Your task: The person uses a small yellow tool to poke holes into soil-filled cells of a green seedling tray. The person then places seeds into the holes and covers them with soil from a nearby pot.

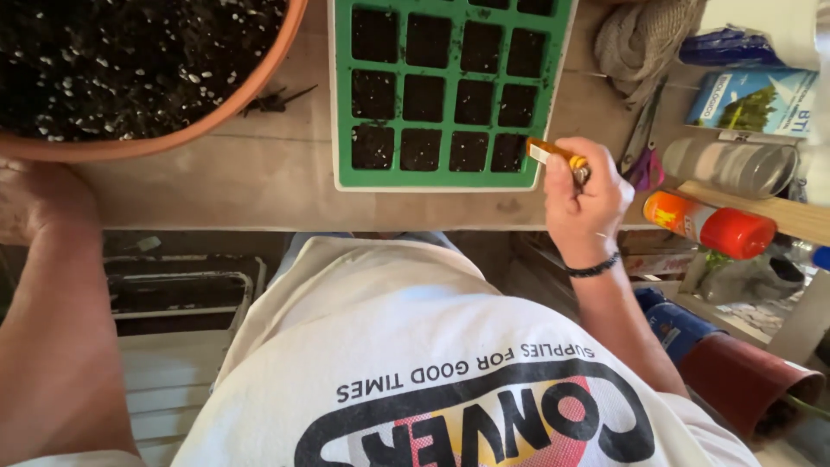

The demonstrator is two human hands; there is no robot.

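The right hand [581,197] is closed around a small orange tool [556,155], its pale tip at the near right corner of the green seed tray [346,104], whose square cells are filled with dark soil. The left hand [39,195] rests on the wooden bench [259,173], touching the terracotta pot [251,82] of speckled soil and holding nothing, well apart from the right. An orange bottle [709,225] lies just right of the right hand.
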